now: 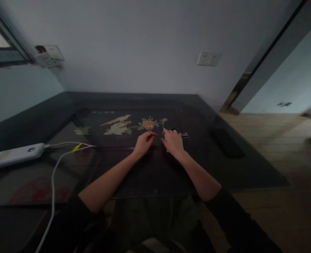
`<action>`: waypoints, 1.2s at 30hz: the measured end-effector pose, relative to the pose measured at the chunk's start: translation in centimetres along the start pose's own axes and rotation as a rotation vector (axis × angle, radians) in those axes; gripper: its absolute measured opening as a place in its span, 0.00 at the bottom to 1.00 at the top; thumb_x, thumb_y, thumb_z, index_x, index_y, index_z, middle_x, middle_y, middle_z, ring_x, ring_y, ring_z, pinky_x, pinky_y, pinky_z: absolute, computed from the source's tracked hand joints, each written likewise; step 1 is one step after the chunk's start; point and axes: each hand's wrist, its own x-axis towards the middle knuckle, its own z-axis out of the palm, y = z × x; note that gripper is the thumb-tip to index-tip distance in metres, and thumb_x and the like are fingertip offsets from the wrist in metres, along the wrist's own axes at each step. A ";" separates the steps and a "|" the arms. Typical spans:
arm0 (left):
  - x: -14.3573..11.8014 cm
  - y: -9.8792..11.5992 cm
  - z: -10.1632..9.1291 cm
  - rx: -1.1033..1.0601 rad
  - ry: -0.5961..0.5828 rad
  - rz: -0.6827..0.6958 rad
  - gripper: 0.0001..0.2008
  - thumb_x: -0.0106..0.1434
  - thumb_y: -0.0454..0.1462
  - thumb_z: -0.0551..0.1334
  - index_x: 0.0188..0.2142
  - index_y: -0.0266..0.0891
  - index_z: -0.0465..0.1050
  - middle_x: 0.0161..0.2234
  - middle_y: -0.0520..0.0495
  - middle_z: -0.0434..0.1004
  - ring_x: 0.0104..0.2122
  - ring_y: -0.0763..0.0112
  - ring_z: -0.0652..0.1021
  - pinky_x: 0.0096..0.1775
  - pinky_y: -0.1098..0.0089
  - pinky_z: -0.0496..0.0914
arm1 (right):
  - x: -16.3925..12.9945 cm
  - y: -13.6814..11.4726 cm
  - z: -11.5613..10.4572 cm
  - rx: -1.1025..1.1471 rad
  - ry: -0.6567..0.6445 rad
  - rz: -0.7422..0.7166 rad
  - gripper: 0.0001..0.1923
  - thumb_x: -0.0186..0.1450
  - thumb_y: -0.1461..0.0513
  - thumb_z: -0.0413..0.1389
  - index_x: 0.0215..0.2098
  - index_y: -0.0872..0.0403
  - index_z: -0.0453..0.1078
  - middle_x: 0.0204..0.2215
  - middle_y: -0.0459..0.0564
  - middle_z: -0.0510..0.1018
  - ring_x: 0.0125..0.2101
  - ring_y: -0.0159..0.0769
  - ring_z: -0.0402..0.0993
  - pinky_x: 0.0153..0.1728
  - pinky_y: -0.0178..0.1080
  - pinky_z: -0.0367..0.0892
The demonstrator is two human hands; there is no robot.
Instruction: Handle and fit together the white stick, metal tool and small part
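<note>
Dark sleeves (73,225) fill the bottom of the view, with both bare forearms reaching forward over a dark glossy tabletop (150,175) inlaid with birds and flowers (118,126). Near the middle, the left hand (144,142) rests with its fingers loosely curled, thumb and forefinger close together and empty as far as the dim light shows. Just beside it, apart by a small gap, the right hand (173,141) is closed around a thin pale pin (164,130), whose tip pokes up above the fingers; whether it is a needle, a tool or a stick is too small to tell. A small dark flat object (184,135) lies on the tabletop just beyond the right hand, touching or nearly touching the fingertips. The pin looks light, stiff and slender, likely slippery and easy to drop, so a pinch low on the shaft between thumb and forefinger should suit it best. At the far left a white power bank (14,154) lies on the tabletop, its white cable (54,175) looping towards the near edge. A black remote-like slab (226,142) lies well to the right.
</note>
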 end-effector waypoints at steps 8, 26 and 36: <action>-0.2 -0.2 0.5 0.103 -0.062 0.037 0.11 0.63 0.32 0.56 0.41 0.38 0.77 0.40 0.45 0.81 0.40 0.63 0.79 0.45 0.63 0.72 | -0.1 -0.4 0.4 -0.125 -0.107 0.031 0.16 0.68 0.64 0.50 0.54 0.59 0.65 0.44 0.63 0.80 0.47 0.50 0.75 0.47 0.48 0.58; -0.5 0.2 0.5 -0.015 -0.064 0.026 0.15 0.68 0.39 0.55 0.50 0.40 0.74 0.49 0.45 0.79 0.50 0.61 0.77 0.54 0.62 0.67 | -0.4 -1.6 -0.1 0.147 0.023 -0.061 0.05 0.66 0.63 0.49 0.40 0.53 0.64 0.33 0.51 0.80 0.34 0.41 0.76 0.38 0.40 0.58; 0.8 -0.7 -0.3 -0.177 0.055 -0.078 0.11 0.63 0.39 0.58 0.40 0.36 0.76 0.39 0.43 0.81 0.41 0.63 0.79 0.44 0.66 0.71 | -0.6 -1.6 -0.4 0.283 0.034 -0.066 0.11 0.69 0.55 0.50 0.45 0.53 0.64 0.33 0.50 0.79 0.31 0.38 0.74 0.31 0.37 0.58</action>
